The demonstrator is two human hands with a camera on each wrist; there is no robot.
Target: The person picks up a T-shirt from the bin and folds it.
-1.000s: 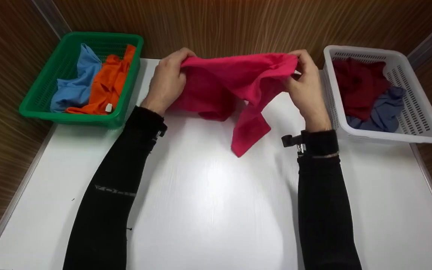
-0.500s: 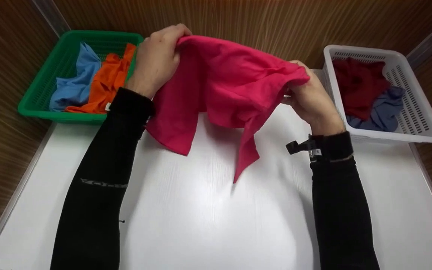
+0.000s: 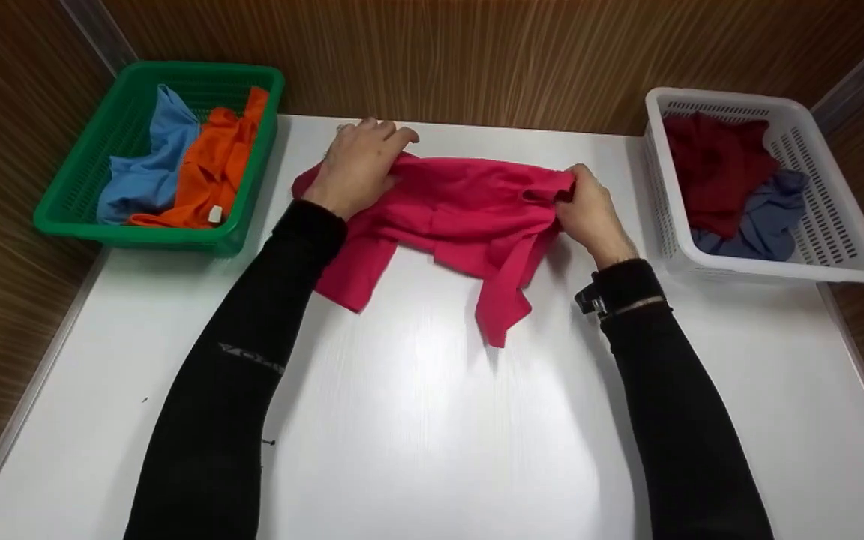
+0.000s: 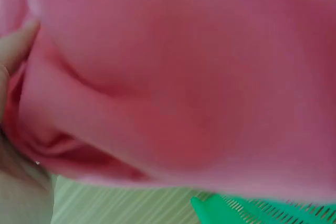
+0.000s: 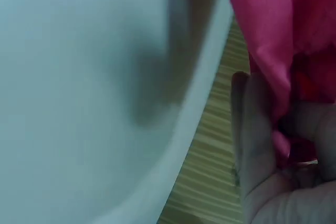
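A bright pink cloth (image 3: 469, 210) lies loosely folded towards the back of the white table, two of its ends trailing forward. Its exact kind is hard to tell among the folds. My left hand (image 3: 361, 161) rests over its left part with the fingers spread, thumb and forefinger apart; cloth shows on both sides of this hand. At the other end, my right hand (image 3: 589, 214) pinches the cloth's right edge between thumb and fingers. The left wrist view is mostly filled by blurred pink cloth (image 4: 199, 77). In the right wrist view, pink fabric (image 5: 270, 45) runs between the thumb and fingers.
At the back left stands a green basket (image 3: 64, 229) holding a light blue cloth (image 3: 151, 176) and an orange cloth (image 3: 214, 169). A white basket (image 3: 792, 270) at the back right holds dark red (image 3: 717, 172) and grey-blue cloths (image 3: 762, 217). A wood-grain wall (image 3: 462, 67) closes the back.
Both hands first lifted the pink cloth, the left one higher, then lowered it towards the table. The left hand has moved right and its fingers have spread; the right hand keeps its pinch.
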